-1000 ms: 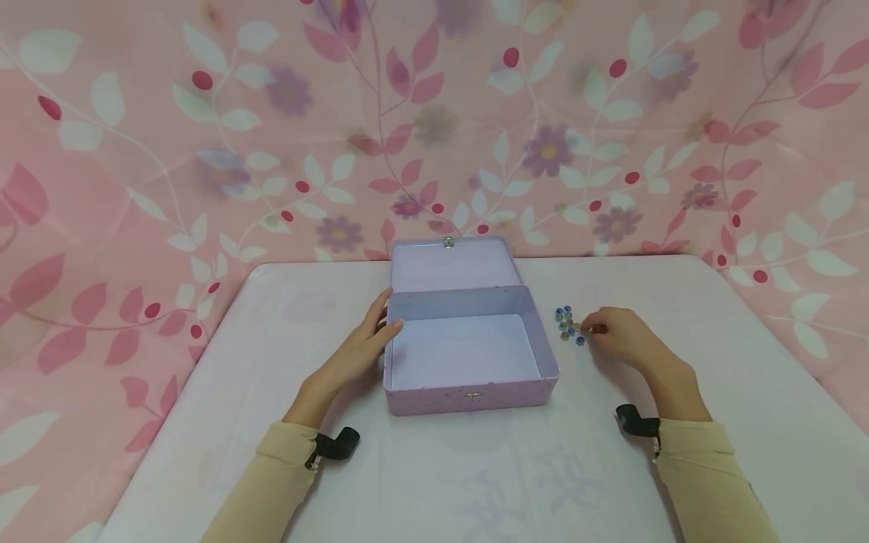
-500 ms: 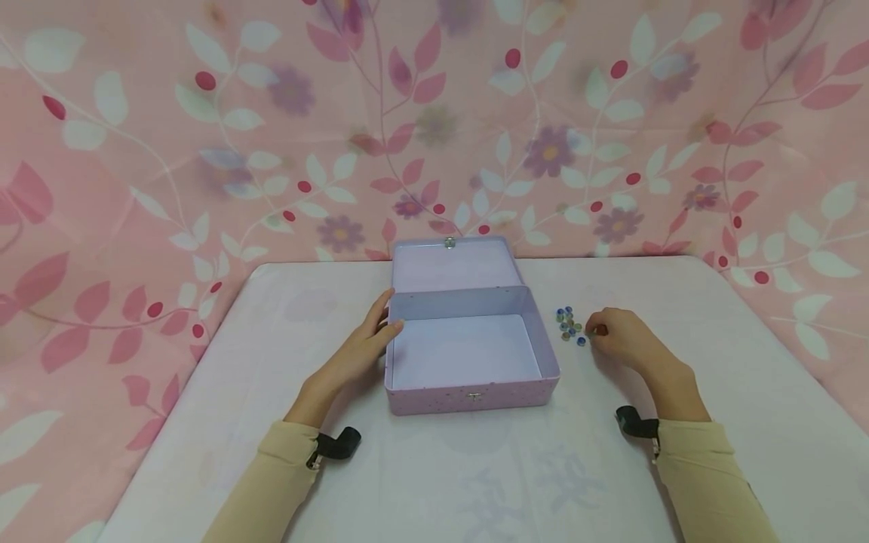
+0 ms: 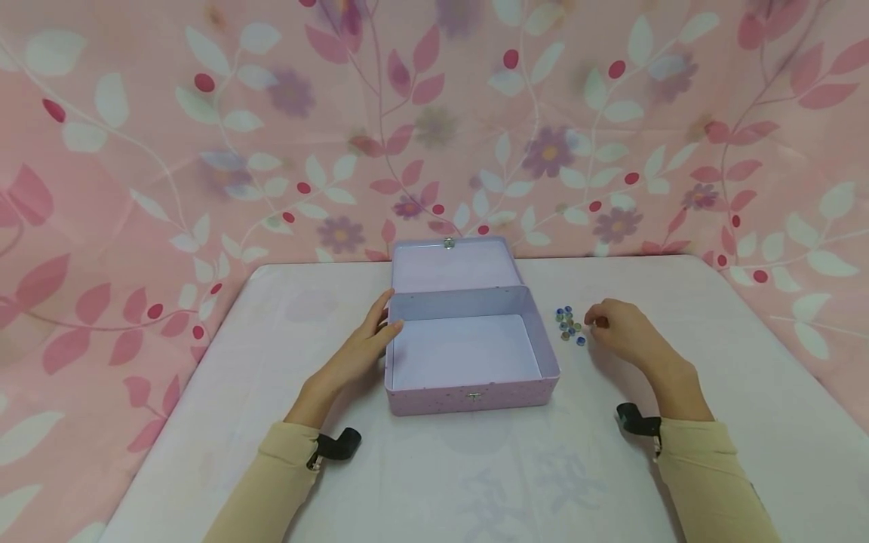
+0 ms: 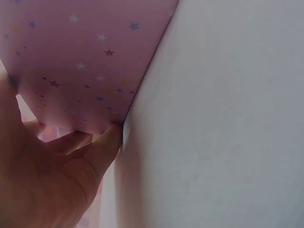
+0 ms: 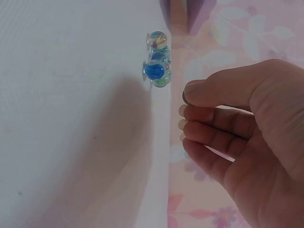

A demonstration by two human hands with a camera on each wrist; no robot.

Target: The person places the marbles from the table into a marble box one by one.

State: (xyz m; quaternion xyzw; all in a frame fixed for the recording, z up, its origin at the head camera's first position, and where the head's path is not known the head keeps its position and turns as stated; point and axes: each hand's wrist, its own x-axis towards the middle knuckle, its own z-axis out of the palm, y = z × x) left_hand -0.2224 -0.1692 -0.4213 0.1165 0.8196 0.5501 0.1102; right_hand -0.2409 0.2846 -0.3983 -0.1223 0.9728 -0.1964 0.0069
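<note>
A lilac tin box (image 3: 471, 398) printed with small stars stands with its lid (image 3: 451, 265) raised at the back. My left hand (image 3: 353, 353) holds its left side, thumb over the rim and fingers against the outer wall; in the left wrist view those fingers (image 4: 107, 145) touch the starry wall. Several glass marbles (image 3: 571, 332) lie in a cluster to the right of the box. Just right of them, my right hand (image 3: 624, 332) is bent into a pinch above the table. A dark edge shows under the thumb, apparently a marble, mostly hidden by the fingers.
A white cloth covers the table (image 3: 475, 483). Behind it hangs a pink floral curtain (image 3: 434, 128). The box interior shows a bare pale floor. Black wrist cameras (image 3: 339, 443) sit at both cuffs.
My right hand has risen slightly away from the marble cluster, its fingertips drawn in together. My left hand and the box stay where they were.
</note>
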